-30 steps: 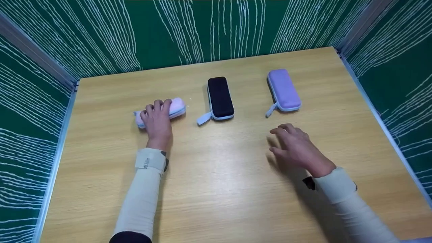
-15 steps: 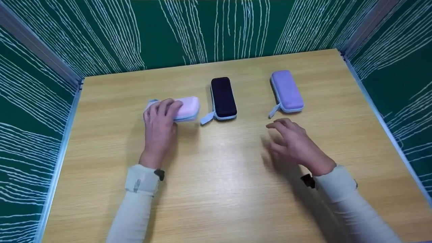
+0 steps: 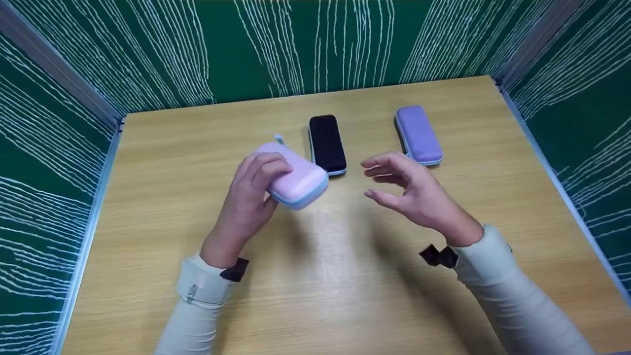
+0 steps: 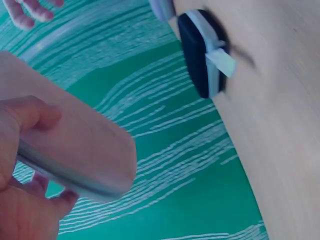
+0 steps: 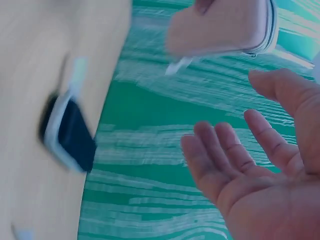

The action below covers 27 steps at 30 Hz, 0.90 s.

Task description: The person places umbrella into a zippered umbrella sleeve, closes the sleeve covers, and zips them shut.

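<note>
My left hand (image 3: 251, 195) grips a pink zip case (image 3: 298, 177) with a light blue zipper band, tilted and held above the table. In the left wrist view the thumb lies across one broad face of the pink case (image 4: 85, 130), with fingers at the other side. To its right my right hand (image 3: 416, 195) hovers with fingers spread and slightly bent, holding nothing. The right wrist view shows that hand's palm (image 5: 265, 195) facing up, apart from the pink case (image 5: 220, 27).
A black zip case (image 3: 326, 143) lies on the wooden table (image 3: 197, 138) behind the pink one. A purple zip case (image 3: 419, 133) lies farther right, just beyond my right hand. Green walls with white streaks (image 3: 246, 49) enclose the back and sides.
My left hand has lifted the pink case off the table and carried it right, turning it. My right hand has moved up and slightly left, its thumb and fingers spreading wider.
</note>
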{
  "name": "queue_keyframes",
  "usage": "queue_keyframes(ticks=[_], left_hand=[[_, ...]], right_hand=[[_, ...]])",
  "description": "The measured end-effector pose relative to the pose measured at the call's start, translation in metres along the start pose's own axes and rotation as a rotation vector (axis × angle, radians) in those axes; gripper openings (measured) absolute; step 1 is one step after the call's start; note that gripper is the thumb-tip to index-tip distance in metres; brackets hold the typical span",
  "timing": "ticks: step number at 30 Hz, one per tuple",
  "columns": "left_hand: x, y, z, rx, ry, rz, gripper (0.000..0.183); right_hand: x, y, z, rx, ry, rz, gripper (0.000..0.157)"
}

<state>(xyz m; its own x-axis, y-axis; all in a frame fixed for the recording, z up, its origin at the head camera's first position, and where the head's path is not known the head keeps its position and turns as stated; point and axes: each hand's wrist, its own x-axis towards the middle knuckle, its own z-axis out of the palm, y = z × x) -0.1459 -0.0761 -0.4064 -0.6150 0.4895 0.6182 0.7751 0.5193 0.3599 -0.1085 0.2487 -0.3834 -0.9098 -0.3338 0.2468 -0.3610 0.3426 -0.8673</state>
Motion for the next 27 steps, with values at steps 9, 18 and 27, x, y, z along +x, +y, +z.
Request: queue_keyframes(ticks=[9, 18, 27], left_hand=[[0.005, 0.019, 0.000, -0.141, -0.033, 0.089, 0.066], [0.007, 0.024, 0.001, -0.129, -0.026, 0.143, 0.062], [0.007, 0.024, -0.003, -0.058, -0.081, 0.170, 0.065]], right_hand=[[0.013, -0.018, 0.013, 0.370, -0.142, 0.057, 0.034], [0.013, -0.017, 0.025, 0.660, -0.187, 0.154, 0.014], [0.014, -0.006, 0.028, 0.888, -0.242, 0.157, 0.005]])
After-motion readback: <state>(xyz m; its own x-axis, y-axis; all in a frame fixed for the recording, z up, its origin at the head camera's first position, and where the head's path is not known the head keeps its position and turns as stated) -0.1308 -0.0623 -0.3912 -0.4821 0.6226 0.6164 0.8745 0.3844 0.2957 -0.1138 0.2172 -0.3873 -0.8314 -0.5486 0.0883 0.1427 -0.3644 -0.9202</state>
